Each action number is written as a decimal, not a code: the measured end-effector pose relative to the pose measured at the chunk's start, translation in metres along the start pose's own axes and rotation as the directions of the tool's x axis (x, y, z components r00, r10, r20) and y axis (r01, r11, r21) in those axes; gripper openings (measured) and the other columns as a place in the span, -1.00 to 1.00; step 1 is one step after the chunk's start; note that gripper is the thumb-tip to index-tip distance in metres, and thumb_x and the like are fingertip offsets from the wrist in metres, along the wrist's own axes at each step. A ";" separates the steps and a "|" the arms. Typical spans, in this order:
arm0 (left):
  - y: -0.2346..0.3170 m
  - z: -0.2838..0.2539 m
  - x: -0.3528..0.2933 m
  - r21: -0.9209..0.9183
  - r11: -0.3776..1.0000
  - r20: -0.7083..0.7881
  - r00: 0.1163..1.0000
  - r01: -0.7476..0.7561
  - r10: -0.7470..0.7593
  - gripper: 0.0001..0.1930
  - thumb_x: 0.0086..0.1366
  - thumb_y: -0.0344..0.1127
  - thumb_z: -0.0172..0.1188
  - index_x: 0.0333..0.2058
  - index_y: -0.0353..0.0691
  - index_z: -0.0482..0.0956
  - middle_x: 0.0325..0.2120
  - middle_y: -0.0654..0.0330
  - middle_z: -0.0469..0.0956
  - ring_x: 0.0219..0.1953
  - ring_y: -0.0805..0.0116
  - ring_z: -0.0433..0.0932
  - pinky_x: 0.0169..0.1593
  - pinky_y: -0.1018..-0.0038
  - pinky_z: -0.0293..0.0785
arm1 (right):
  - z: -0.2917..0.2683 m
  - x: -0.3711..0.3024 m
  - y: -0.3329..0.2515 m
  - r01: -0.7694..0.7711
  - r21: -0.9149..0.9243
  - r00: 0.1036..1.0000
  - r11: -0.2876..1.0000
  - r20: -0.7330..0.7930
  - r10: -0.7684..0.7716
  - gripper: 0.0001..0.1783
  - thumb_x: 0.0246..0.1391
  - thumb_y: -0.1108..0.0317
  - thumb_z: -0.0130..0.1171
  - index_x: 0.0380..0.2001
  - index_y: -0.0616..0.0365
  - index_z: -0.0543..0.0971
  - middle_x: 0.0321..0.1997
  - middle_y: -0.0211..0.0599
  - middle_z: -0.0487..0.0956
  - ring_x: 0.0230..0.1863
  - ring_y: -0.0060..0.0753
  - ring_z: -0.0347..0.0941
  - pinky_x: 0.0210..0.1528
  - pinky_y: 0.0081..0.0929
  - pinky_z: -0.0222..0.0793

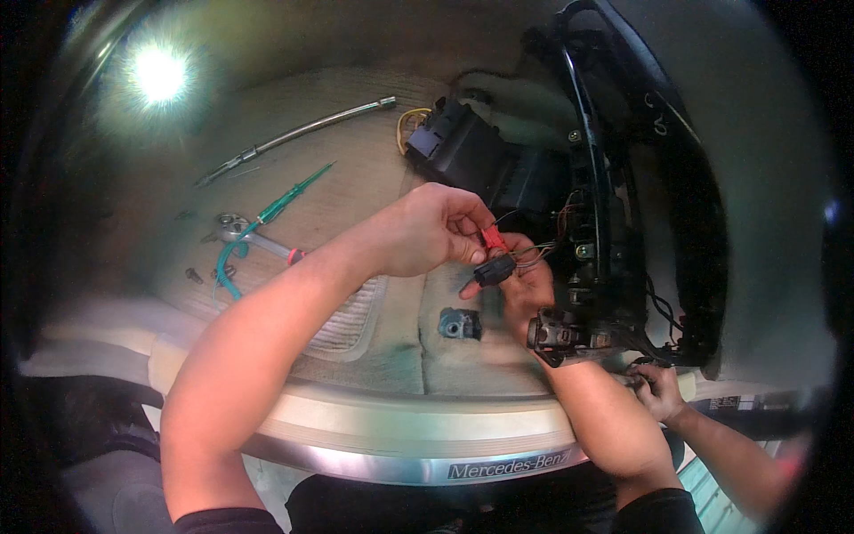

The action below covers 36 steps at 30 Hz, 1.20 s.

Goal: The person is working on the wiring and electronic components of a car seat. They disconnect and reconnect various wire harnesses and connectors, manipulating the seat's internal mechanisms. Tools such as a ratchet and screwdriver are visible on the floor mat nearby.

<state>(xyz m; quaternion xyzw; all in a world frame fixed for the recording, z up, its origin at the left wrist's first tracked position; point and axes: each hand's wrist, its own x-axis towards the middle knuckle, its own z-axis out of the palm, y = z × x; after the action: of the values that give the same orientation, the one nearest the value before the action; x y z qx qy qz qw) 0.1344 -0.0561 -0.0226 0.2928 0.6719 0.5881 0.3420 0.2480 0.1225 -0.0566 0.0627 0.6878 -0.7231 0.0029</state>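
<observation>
My left hand (434,230) reaches in over the carpet, its thumb and fingers pinched on a small red plastic connector (493,237). Just below that, a black wiring connector (494,270) rests in the fingers of my right hand (531,283), which comes up from the lower right. Thin wires (532,253) run from the connectors toward the black metal seat frame (594,169). Part of my right hand and wrist is hidden behind the wires and the frame's lower end (560,336).
On the carpet (356,214) lie a metal bar (298,135), a green test probe (295,193) with its coiled cord, a ratchet (258,238) and a bolt (193,275). A black box (458,147) stands behind. Another person's hand (660,392) touches the frame's lower right. A metal sill (374,454) runs in front.
</observation>
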 end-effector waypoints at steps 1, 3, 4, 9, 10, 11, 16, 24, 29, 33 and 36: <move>0.003 0.000 -0.002 -0.015 1.000 0.018 1.000 -0.009 0.009 -0.76 0.22 -0.56 0.33 -0.12 -0.38 0.61 -0.28 0.21 0.65 -0.24 0.51 0.57 -0.10 0.53 0.52 | -0.002 -0.001 -0.001 -0.009 0.061 1.000 0.998 0.021 0.008 -0.66 0.40 0.18 0.04 0.02 0.22 0.43 -0.19 -0.16 0.63 -0.35 -0.34 0.64 -0.15 -0.40 0.56; 0.005 0.002 -0.004 -0.046 0.999 0.032 0.999 -0.020 0.022 -0.75 0.22 -0.60 0.32 -0.10 -0.38 0.61 -0.28 0.22 0.64 -0.23 0.53 0.57 -0.09 0.55 0.51 | 0.000 -0.002 -0.002 -0.003 0.109 1.000 0.994 0.030 0.000 -0.62 0.44 0.11 -0.04 0.01 0.24 0.45 -0.23 -0.16 0.63 -0.38 -0.34 0.64 -0.19 -0.42 0.56; 0.004 0.002 -0.004 -0.062 0.998 0.031 0.999 -0.023 0.024 -0.75 0.23 -0.59 0.32 -0.10 -0.37 0.61 -0.28 0.22 0.64 -0.23 0.54 0.57 -0.09 0.55 0.51 | 0.002 -0.003 -0.002 0.014 0.097 1.000 0.995 0.017 -0.016 -0.61 0.46 0.10 -0.09 0.00 0.24 0.46 -0.25 -0.17 0.63 -0.41 -0.35 0.63 -0.23 -0.45 0.55; 0.011 0.000 -0.010 -0.017 1.000 0.042 0.999 0.012 -0.011 -0.75 0.24 -0.56 0.32 -0.09 -0.36 0.61 -0.28 0.20 0.66 -0.22 0.54 0.57 -0.08 0.53 0.52 | -0.001 -0.003 -0.008 -0.031 0.024 0.993 0.999 0.113 0.028 -0.44 0.42 -0.10 -0.10 0.02 0.24 0.47 -0.24 -0.14 0.62 -0.33 -0.30 0.62 -0.16 -0.40 0.55; 0.012 -0.001 -0.011 -0.006 1.000 0.046 0.999 0.009 -0.008 -0.76 0.25 -0.55 0.32 -0.09 -0.36 0.61 -0.28 0.20 0.66 -0.21 0.53 0.58 -0.07 0.53 0.52 | -0.004 -0.003 -0.003 -0.019 0.008 0.994 1.000 0.109 0.018 -0.44 0.42 -0.11 -0.10 0.02 0.24 0.48 -0.25 -0.15 0.62 -0.34 -0.31 0.60 -0.17 -0.40 0.54; 0.013 -0.001 -0.011 0.006 1.000 0.051 0.999 0.005 -0.006 -0.76 0.25 -0.54 0.32 -0.09 -0.36 0.61 -0.27 0.19 0.67 -0.20 0.52 0.58 -0.06 0.52 0.52 | -0.005 -0.004 -0.001 -0.007 -0.008 0.994 1.000 0.106 0.008 -0.43 0.41 -0.12 -0.10 0.01 0.24 0.48 -0.26 -0.16 0.62 -0.36 -0.33 0.59 -0.18 -0.40 0.53; 0.002 -0.004 -0.007 -0.017 1.000 -0.010 1.000 -0.011 0.011 -0.77 0.29 -0.48 0.32 -0.08 -0.35 0.62 -0.22 0.18 0.68 -0.14 0.47 0.59 0.00 0.50 0.51 | 0.007 -0.006 -0.009 0.025 -0.072 1.000 0.997 -0.002 -0.025 -0.60 0.43 0.08 -0.01 -0.02 0.22 0.54 -0.32 -0.32 0.62 -0.44 -0.51 0.50 -0.31 -0.55 0.43; 0.003 -0.008 -0.004 0.077 0.997 0.024 1.000 0.008 -0.010 -0.77 0.29 -0.41 0.33 -0.10 -0.33 0.64 -0.18 0.16 0.67 -0.12 0.43 0.59 0.06 0.43 0.50 | 0.006 -0.003 -0.004 0.035 -0.194 0.990 0.980 -0.130 -0.061 -0.79 0.31 0.40 0.13 -0.04 0.22 0.56 -0.25 -0.35 0.65 -0.39 -0.61 0.50 -0.35 -0.58 0.44; -0.005 -0.007 0.000 0.049 0.997 0.017 0.998 -0.063 0.062 -0.76 0.26 -0.47 0.32 -0.09 -0.32 0.64 -0.19 0.14 0.67 -0.10 0.38 0.60 0.04 0.42 0.51 | 0.003 -0.002 -0.004 0.017 -0.169 0.989 0.985 -0.141 -0.041 -0.76 0.24 0.47 0.16 -0.03 0.20 0.55 -0.22 -0.32 0.66 -0.33 -0.60 0.53 -0.33 -0.58 0.45; -0.002 -0.015 -0.008 0.221 0.975 0.053 0.998 -0.025 0.013 -0.74 0.26 -0.37 0.33 -0.08 -0.28 0.64 -0.23 0.08 0.69 -0.12 0.31 0.63 0.01 0.35 0.54 | 0.008 -0.006 -0.015 -0.092 -0.383 0.985 0.919 -0.170 0.028 -0.76 0.18 0.50 0.19 -0.08 0.08 0.57 -0.22 -0.43 0.66 -0.24 -0.56 0.53 -0.22 -0.53 0.46; 0.014 -0.038 -0.012 0.423 0.906 -0.151 0.988 0.035 0.032 -0.61 0.19 -0.18 0.39 -0.06 -0.23 0.64 -0.21 0.03 0.70 -0.15 0.21 0.66 0.01 0.29 0.55 | -0.008 -0.005 -0.002 -0.152 -0.453 0.972 0.878 -0.228 0.051 -0.72 0.04 0.46 0.32 -0.14 0.01 0.58 -0.34 -0.58 0.53 -0.36 -0.66 0.36 -0.23 -0.60 0.33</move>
<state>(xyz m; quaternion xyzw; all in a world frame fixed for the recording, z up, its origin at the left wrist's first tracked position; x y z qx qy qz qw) 0.1112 -0.0859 -0.0044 0.3130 0.8083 0.4487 0.2175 0.2534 0.1298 -0.0546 0.1719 0.8339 -0.5243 -0.0163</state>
